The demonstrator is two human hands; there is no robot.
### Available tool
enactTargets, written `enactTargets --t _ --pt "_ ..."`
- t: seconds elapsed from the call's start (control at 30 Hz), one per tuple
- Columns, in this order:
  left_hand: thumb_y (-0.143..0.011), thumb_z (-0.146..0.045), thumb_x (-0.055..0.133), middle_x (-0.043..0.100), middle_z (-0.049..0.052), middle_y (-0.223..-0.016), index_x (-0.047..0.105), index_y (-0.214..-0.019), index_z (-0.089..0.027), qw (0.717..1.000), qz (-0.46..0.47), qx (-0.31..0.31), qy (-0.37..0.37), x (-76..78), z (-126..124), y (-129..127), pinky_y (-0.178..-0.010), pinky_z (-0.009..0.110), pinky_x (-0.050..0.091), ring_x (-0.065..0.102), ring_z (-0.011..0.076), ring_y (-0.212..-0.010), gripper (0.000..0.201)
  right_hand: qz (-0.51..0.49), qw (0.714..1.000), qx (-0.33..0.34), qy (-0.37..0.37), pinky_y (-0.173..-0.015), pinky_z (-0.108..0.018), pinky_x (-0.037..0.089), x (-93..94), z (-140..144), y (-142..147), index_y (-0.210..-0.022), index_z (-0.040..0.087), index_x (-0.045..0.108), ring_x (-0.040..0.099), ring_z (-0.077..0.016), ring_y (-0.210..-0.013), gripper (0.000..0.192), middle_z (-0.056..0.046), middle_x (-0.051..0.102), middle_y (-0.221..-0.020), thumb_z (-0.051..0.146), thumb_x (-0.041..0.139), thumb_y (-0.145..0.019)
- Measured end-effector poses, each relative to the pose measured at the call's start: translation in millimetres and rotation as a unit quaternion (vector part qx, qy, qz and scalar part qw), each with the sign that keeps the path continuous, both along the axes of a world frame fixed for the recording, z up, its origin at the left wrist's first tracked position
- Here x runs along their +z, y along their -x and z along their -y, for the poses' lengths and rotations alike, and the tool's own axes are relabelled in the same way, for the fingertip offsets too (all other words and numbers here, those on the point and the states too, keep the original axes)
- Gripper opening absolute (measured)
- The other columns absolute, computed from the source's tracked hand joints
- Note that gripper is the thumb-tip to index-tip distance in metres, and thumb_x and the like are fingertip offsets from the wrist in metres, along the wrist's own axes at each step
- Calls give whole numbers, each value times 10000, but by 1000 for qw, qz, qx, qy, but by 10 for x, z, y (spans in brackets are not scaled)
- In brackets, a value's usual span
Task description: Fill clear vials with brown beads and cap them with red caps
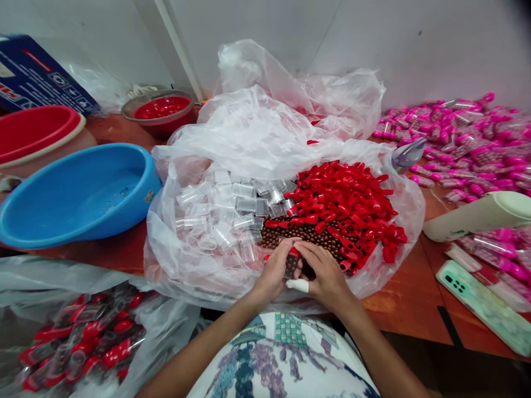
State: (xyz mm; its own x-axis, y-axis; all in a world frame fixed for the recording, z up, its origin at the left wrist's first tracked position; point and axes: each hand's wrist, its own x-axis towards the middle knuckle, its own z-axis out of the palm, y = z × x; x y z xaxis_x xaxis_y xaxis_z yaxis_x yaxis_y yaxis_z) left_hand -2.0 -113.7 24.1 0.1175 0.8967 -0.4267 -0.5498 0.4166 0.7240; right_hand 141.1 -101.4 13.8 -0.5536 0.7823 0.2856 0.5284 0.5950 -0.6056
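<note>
My left hand (271, 273) and my right hand (326, 273) meet low over the plastic sheet, fingers closed around a small clear tube (291, 266) with brown balls inside and a red cap at its top. White wrapping covers my right thumb. Just beyond my fingers lie loose brown balls (307, 233). Red plastic caps (344, 204) with spoon-like ends are heaped to the right of them. On the left, empty clear tubes (224, 213) lie scattered. My fingers hide part of the held tube.
A blue basin (78, 193) and a red basin (37, 132) stand left. Filled red-capped tubes (83, 337) lie in a bag at lower left. To the right are pink-capped tubes (468, 143), a pale cylinder (477, 215) and a phone (485, 304). Bunched plastic (257, 127) rises behind.
</note>
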Motion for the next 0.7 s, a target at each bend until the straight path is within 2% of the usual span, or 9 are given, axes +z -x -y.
enactTargets --t 0.07,0.17,0.23,0.33,0.43,0.5,0.57,0.63,0.7 --pt "-833 -457 427 511 -41 -584 486 -1136 -211 1000 -16 2 -6 20 -4 41 -382 184 382 431 71 -398 394 4 1000 7 21 -893 -398 412 16 -75 -89 -1336 214 349 487 -252 -1102 620 -98 516 -1260 313 582 -770" --pt "-827 -460 407 494 -50 -582 417 -1201 -225 1000 -18 -15 2 35 -16 95 -332 167 343 400 68 -370 442 50 997 -60 -2 -840 -387 410 2 -220 -218 -1213 226 507 513 -237 -979 395 -80 606 -1100 180 468 -823" --pt "-820 -458 404 490 -53 -579 389 -1226 -228 999 -10 -27 15 31 -21 109 -316 158 321 395 69 -362 467 128 987 -87 -37 -799 -382 393 -16 -300 -248 -1120 217 589 503 -241 -910 376 -83 635 -997 91 453 -793" --pt "-816 -458 396 491 -50 -571 371 -1249 -225 999 4 -39 28 15 -19 110 -308 161 310 392 75 -355 492 215 970 -81 -73 -732 -375 366 -26 -372 -205 -1079 197 619 480 -251 -864 365 -88 648 -893 59 473 -774" --pt "-819 -443 386 495 -47 -559 362 -1263 -226 998 18 -43 40 5 -12 116 -308 168 310 396 84 -356 495 233 966 -71 -82 -720 -377 349 -23 -404 -148 -987 196 652 476 -252 -845 263 -90 648 -834 104 484 -807" --pt "-818 -445 380 503 -45 -562 365 -1262 -224 998 28 -43 45 1 -8 126 -316 172 320 411 89 -365 496 203 974 -80 -67 -733 -381 351 -25 -407 -133 -955 201 661 483 -251 -847 235 -92 650 -835 127 488 -815" --pt "-816 -466 365 515 -42 -576 372 -1256 -223 997 33 -47 46 -7 -6 132 -327 176 334 432 92 -373 503 127 987 -101 -20 -749 -379 370 -24 -385 -120 -980 215 654 499 -243 -859 235 -83 652 -862 156 493 -819" --pt "-818 -483 336 523 -41 -581 373 -1255 -223 997 29 -52 44 -23 -7 126 -332 179 344 446 94 -372 511 12 990 -122 62 -760 -362 406 -12 -336 -87 -1020 235 635 524 -223 -870 232 -64 641 -903 222 513 -823" --pt "-823 -484 314 525 -42 -569 364 -1264 -215 997 19 -59 39 -44 -8 108 -329 177 344 452 96 -362 520 -96 976 -128 150 -763 -340 441 16 -272 -28 -1012 244 634 552 -200 -862 226 -48 625 -924 297 542 -813"
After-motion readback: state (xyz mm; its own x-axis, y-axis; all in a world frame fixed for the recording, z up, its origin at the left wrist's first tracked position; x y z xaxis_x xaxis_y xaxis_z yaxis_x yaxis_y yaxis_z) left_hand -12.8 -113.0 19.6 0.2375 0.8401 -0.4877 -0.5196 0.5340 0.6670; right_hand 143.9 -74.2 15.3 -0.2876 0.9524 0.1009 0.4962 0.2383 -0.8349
